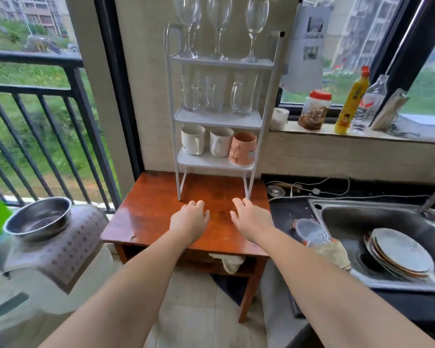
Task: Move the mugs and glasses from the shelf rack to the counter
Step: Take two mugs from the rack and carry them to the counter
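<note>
Both arms reach forward over the floor toward the wooden counter [146, 217]. The left hand [190, 218] and right hand [250, 217] hover low over its top, just in front of the rack [172, 109], palms down — fingers [197, 205] loosely spread, gripping nothing. The bare wood around them carries no mug or glass, so by the look of it the task has not started.

Behind the hands stands the white three-tier rack, its feet on the back half of the counter. On the lowest shelf sit three mugs: two white mugs [193, 143] side by side and a pink mug [242, 151] at the right end, which looks upside down and tilted near the shelf edge. The middle shelf holds several clear tumblers [242, 96], close together; their exact count is hard to tell. The top shelf carries stemmed glasses [219, 26] — at least three, upright, bowls cut off by the frame.

Everything is left to move. The mugs are nearest the hands, a likely first pick.
</note>
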`<action>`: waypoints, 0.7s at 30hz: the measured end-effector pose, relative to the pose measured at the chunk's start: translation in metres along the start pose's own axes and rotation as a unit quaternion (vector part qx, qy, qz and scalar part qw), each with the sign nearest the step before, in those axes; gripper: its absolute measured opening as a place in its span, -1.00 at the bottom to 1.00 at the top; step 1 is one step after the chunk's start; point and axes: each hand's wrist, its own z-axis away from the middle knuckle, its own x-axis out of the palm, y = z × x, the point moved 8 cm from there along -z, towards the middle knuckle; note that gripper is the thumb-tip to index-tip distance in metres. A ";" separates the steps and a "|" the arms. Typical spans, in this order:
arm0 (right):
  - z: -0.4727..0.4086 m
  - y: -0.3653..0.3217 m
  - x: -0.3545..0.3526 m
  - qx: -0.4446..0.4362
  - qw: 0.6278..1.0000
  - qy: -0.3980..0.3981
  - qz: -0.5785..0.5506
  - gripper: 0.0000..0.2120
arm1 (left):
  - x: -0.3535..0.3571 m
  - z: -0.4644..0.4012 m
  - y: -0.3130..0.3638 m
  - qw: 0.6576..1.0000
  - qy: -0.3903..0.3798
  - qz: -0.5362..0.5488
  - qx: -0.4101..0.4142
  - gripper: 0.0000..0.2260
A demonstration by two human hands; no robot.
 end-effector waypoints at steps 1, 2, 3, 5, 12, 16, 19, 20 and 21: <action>-0.021 0.005 -0.002 0.006 1.000 0.015 -0.002 -0.61 | -0.003 -0.024 -0.001 1.000 0.006 -0.001 0.010 -0.67; -0.037 0.010 -0.004 0.015 1.000 0.027 -0.007 -0.62 | -0.005 -0.042 0.000 1.000 0.010 -0.002 0.024 -0.67; -0.053 0.015 -0.007 0.027 0.999 0.034 -0.009 -0.62 | -0.007 -0.061 0.001 0.999 0.005 -0.008 0.036 -0.66; -0.090 0.027 -0.009 0.051 0.997 0.047 -0.016 -0.61 | -0.012 -0.104 -0.001 0.998 -0.003 -0.017 0.056 -0.63; -0.161 0.063 -0.013 0.128 0.984 0.091 -0.080 -0.65 | -0.012 -0.204 0.007 0.997 -0.027 0.040 0.058 -0.57; -0.189 0.067 -0.008 0.145 0.973 0.098 -0.148 -0.66 | -0.001 -0.236 0.006 0.987 -0.010 0.158 0.002 -0.57; -0.205 0.065 -0.003 0.153 0.964 0.105 -0.190 -0.69 | 0.000 -0.257 0.004 0.972 0.016 0.228 -0.052 -0.58; -0.210 0.068 0.000 0.170 0.955 0.108 -0.219 -0.69 | 0.001 -0.262 0.005 0.966 0.022 0.251 -0.067 -0.59; -0.213 0.071 0.003 0.190 0.941 0.110 -0.259 -0.70 | 0.003 -0.268 0.005 0.957 0.023 0.278 -0.081 -0.62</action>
